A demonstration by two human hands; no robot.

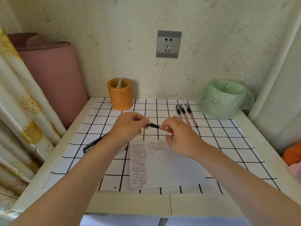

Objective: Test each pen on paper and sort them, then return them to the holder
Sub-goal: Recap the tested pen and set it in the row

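Both hands are clamped on one slim red plastic pen with a black cap [158,127], held just above the white scribbled test paper [162,168] — left hand [128,126] pinching the black end, right hand [179,136] the barrel. It looks light, stiff and smooth — best gripped mid-barrel.

The orange holder [120,95] has a smooth, glossy skin, and the green bin liner [218,101] is thin, crinkled, see-through plastic. The held pen [160,128] and the three pens [185,115] look like smooth plastic, while the sheet of paper [171,170] and the grid-patterned table cover [228,144] are matt. The wall [211,46] is rough, blotchy plaster, the socket plate [168,44] brushed grey with a metallic look, the curtain [19,103] printed cloth
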